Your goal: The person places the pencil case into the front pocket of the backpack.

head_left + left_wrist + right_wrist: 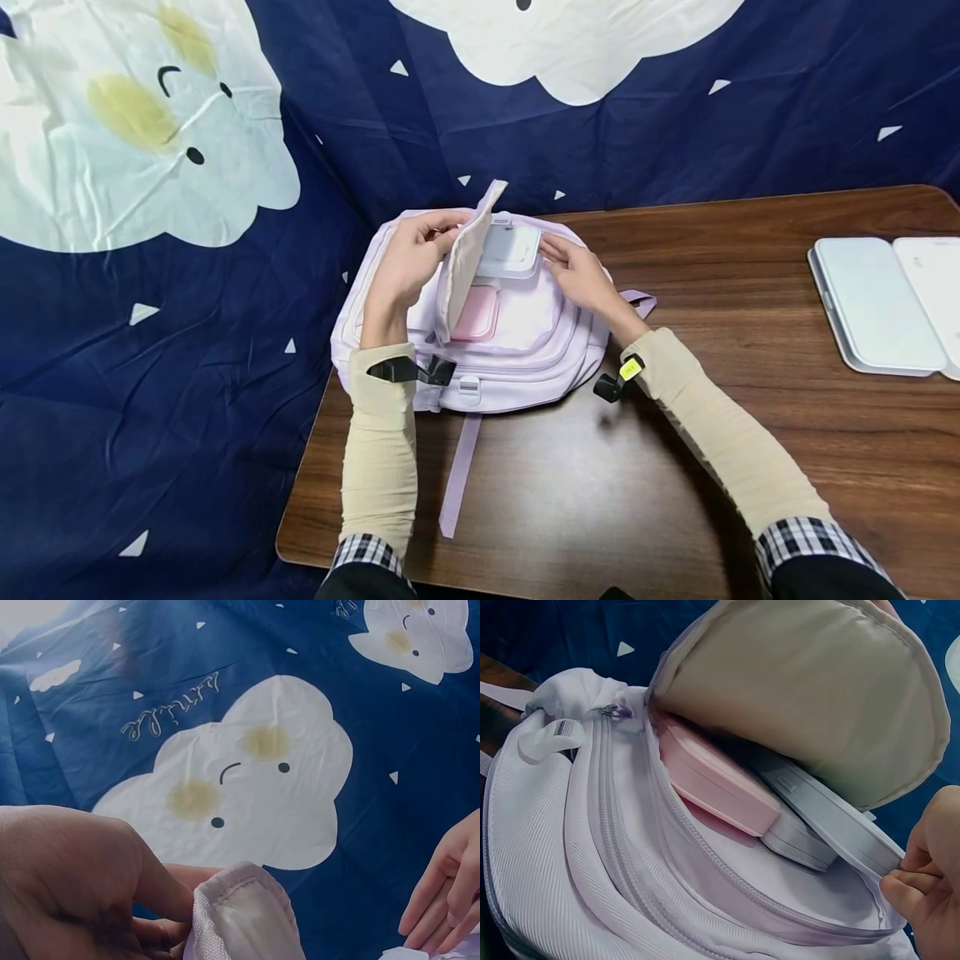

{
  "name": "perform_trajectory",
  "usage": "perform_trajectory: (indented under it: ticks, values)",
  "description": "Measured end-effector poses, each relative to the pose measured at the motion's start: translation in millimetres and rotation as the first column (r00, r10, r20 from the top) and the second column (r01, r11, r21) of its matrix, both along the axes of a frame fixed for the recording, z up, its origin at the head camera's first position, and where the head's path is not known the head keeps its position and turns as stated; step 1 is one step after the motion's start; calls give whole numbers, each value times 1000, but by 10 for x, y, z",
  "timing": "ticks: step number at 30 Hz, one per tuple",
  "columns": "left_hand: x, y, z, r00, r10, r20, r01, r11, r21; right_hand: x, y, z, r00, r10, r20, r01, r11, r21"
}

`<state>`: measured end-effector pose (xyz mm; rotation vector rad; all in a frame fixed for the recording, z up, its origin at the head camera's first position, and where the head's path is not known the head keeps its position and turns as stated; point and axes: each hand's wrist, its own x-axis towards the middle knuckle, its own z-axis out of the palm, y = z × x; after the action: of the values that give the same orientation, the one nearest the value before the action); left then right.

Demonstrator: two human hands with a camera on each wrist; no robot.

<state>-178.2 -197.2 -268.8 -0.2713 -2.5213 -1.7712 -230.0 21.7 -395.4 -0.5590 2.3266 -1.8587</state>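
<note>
A pale lilac backpack (517, 387) lies on the table with its front pocket unzipped. My left hand (412, 258) grips the edge of the beige-lined pocket flap (802, 690) and holds it raised. At the pocket's right side, my right hand (576, 273) pinches the corner of a pale grey flat case (512, 250), which sits tilted partly inside the pocket. A pink case (716, 780) rests in the pocket beside it. Between them, lower down, another grey case (799, 840) shows partly. The flap hides the far part of the pocket.
An open pale case (877, 304) lies on the wooden table (750, 225) at the right. A lilac strap (460, 479) trails toward the table's front edge. Behind the table hangs a navy cloth (600, 150) printed with clouds.
</note>
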Motion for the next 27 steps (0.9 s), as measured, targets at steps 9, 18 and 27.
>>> perform_trajectory:
  ticks: [9, 18, 27]
  values:
    - [-14, 12, 5, 1000, -1, 1, 1, 1000, 8, 5, -77, 1, 999, 2, -40, -2, 1000, 11]
    - [-10, 21, 3, 1000, -5, 2, 5, 1000, 24, 134, -154, 230, 998, 33, -49, -34, 999, -16]
    - [-19, 18, -3, 1000, -23, -2, 23, 1000, 19, -27, -294, 20, 998, 15, -61, -15, 1000, 7]
